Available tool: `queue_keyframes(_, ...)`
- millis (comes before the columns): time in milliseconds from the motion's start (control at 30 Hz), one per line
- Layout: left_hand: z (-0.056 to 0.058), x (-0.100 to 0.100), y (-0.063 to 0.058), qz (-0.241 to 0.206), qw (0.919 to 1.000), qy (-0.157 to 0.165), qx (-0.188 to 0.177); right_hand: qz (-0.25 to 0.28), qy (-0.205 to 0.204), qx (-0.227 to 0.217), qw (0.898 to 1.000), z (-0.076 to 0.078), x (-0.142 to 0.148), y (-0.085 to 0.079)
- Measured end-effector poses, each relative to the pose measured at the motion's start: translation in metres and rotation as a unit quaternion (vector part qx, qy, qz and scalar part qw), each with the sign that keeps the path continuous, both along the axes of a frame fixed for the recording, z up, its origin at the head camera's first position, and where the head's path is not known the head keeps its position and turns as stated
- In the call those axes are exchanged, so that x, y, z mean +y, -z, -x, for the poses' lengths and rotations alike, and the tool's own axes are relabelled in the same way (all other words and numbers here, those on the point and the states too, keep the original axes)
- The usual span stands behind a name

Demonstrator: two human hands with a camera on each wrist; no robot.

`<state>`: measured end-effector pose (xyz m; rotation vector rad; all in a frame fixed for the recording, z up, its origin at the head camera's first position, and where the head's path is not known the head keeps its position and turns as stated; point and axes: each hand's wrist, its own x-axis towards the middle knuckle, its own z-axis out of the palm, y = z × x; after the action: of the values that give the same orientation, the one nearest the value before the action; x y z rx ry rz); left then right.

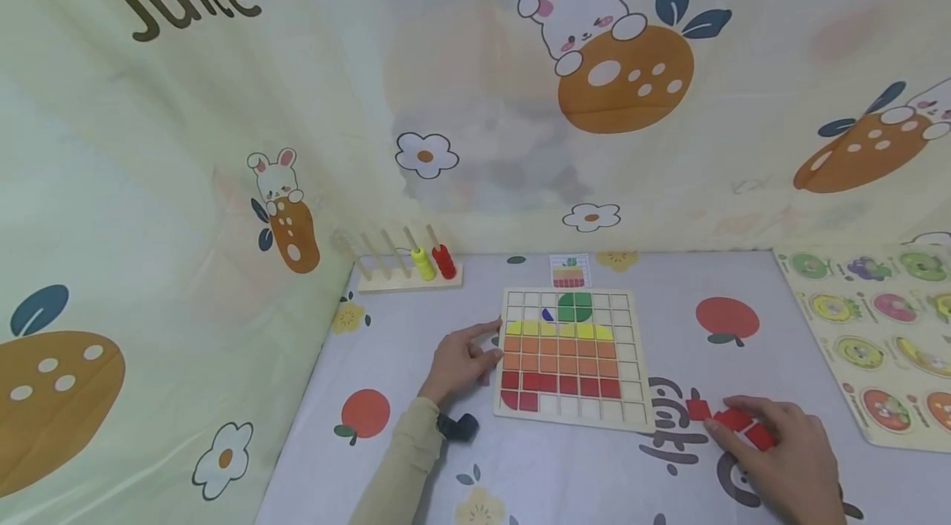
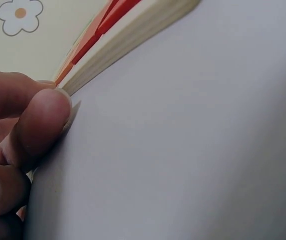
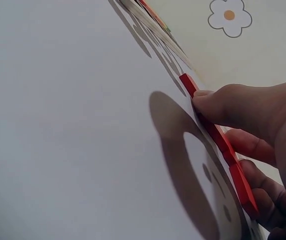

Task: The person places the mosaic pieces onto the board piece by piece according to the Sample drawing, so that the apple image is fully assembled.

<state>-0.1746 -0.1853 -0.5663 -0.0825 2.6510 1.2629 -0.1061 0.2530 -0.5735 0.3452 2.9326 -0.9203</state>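
Observation:
A square wooden grid board [image 1: 629, 393] lies on the table, partly filled with green, blue, yellow, orange and red tiles. Its left edge is touched by the thumb and index finger of my left hand [image 1: 456, 360]; the left wrist view shows the thumb [image 2: 48, 112] against that edge. Right of the board, several loose red tiles [image 1: 735, 418] lie on the cloth. My right hand [image 1: 798, 451] holds them between thumb and curled fingers, as the right wrist view also shows with red tiles [image 3: 242, 190] in a row. Part of these tiles is hidden by the fingers.
Behind the board lies a small picture card [image 1: 569, 271] with a similar coloured pattern. A wooden peg stand [image 1: 379, 281] with yellow and red rings stands at the back left. A fruit picture board [image 1: 847, 360] lies at the right. Printed cloth walls rise behind and left.

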Motion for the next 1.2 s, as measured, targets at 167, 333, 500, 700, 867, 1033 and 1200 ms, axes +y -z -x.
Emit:
queue_keyframes(167,-0.0006,0.0008,-0.0003,-0.001,1.0000,-0.004,-0.004,0.001,0.004,-0.001,1.000,-0.0012,-0.0002,0.0016)
queue_keyframes(333,-0.0007,0.0018,-0.0005,0.006,1.0000,-0.004,-0.002,-0.001,0.001,0.014,1.000,-0.0018,0.0004,0.0022)
queue_keyframes(500,-0.0007,0.0015,0.0001,0.011,0.9999,0.000,0.004,-0.003,0.000,0.023,1.000,-0.0021,0.0002,0.0023)
queue_keyframes(700,-0.0005,0.0010,0.0000,0.011,0.9999,0.004,0.008,-0.007,-0.006,0.019,1.000,-0.0013,-0.0002,0.0019)
queue_keyframes(867,0.0003,0.0012,0.0001,0.010,0.9999,0.003,0.003,-0.004,-0.006,0.019,1.000,-0.0021,-0.0004,0.0036)
queue_keyframes(1033,0.0002,0.0005,0.0000,0.006,0.9998,0.008,0.015,-0.001,0.000,0.022,1.000,-0.0018,-0.0005,0.0062)
queue_keyframes(1200,-0.0002,-0.0004,0.0006,0.005,0.9997,0.013,0.022,0.002,0.001,0.015,1.000,-0.0012,-0.0023,0.0058)
